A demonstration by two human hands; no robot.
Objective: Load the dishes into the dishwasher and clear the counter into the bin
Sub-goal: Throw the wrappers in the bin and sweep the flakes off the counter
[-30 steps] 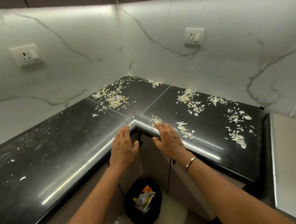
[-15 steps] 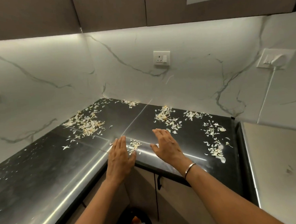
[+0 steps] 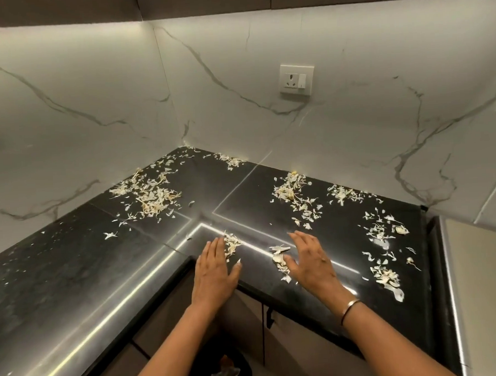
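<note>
The counter (image 3: 73, 269) is made of black stone, shiny and smooth. The wall (image 3: 234, 50) is made of smooth white marble with grey lines. The scraps (image 3: 152, 195) look dry and papery, and the bangle (image 3: 350, 307) is made of shiny metal.

The black L-shaped counter (image 3: 73, 271) carries pale dry peel scraps (image 3: 152, 193) in several scattered heaps, and both hands lie flat near its inner corner.

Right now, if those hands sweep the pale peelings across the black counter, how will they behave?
The peelings look thin and papery, so probably light and apt to scatter. The counter is glossy, so they should slide easily. The smallest may cling behind.
</note>
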